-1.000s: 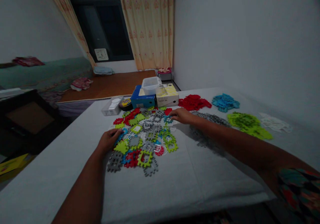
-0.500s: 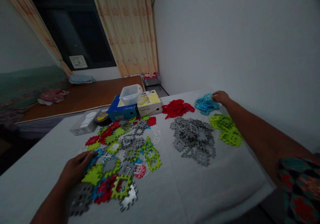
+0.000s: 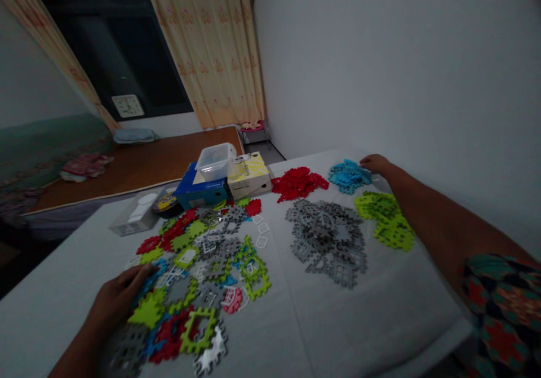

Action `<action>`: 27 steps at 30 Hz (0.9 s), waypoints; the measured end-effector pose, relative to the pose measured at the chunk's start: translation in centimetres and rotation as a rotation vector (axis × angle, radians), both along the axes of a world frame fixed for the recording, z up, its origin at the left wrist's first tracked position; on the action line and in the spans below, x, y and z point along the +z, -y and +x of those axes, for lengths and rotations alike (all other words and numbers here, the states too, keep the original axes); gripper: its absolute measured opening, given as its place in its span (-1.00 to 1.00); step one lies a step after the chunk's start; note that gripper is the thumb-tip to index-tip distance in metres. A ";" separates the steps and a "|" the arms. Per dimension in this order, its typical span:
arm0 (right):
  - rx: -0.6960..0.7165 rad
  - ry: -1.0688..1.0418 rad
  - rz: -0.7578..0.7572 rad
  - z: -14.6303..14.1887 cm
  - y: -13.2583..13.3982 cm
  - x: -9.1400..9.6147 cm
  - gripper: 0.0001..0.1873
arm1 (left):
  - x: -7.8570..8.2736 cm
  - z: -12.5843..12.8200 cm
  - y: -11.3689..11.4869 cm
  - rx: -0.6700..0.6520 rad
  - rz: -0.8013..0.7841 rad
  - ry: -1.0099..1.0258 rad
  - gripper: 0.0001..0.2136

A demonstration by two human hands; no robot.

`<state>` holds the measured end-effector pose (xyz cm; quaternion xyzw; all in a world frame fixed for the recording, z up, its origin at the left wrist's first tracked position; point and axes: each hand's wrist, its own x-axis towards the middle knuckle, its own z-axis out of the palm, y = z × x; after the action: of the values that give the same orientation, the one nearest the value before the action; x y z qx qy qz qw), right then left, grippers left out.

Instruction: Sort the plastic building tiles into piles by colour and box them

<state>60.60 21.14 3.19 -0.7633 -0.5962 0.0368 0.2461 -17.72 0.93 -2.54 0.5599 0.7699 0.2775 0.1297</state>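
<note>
1. Holding right hand (image 3: 377,165) outstretched beyond grey pile (image 3: 319,228), at blue pile (image 3: 349,178); cannot tell if gripping.
2. Resting left hand (image 3: 118,296), fingers forward, left of grey pile on mixed pieces (image 3: 214,267); likewise unclear.

Open cloth (image 3: 281,276) parts mixed pieces (image 3: 180,290) from grey pile (image 3: 327,234), red pile (image 3: 299,184) blocking beyond.

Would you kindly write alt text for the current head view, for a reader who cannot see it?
A person's right hand is at the edge of a pile of flat blue pieces; the left hand is at the left side of a mixed-color heap. A red pile, a gray pile and a green pile also lie on the white cloth.
</note>
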 end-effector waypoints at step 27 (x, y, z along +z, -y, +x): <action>0.887 0.094 0.131 -25.8 8.6 2.0 -0.72 | 0.2 2.4 0.6 -0.161 0.037 -0.086 -0.45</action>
<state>34.75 12.54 5.19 -0.4174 -0.8774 0.0661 0.2272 -15.33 0.34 -2.34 0.6336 0.7221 0.2560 0.1080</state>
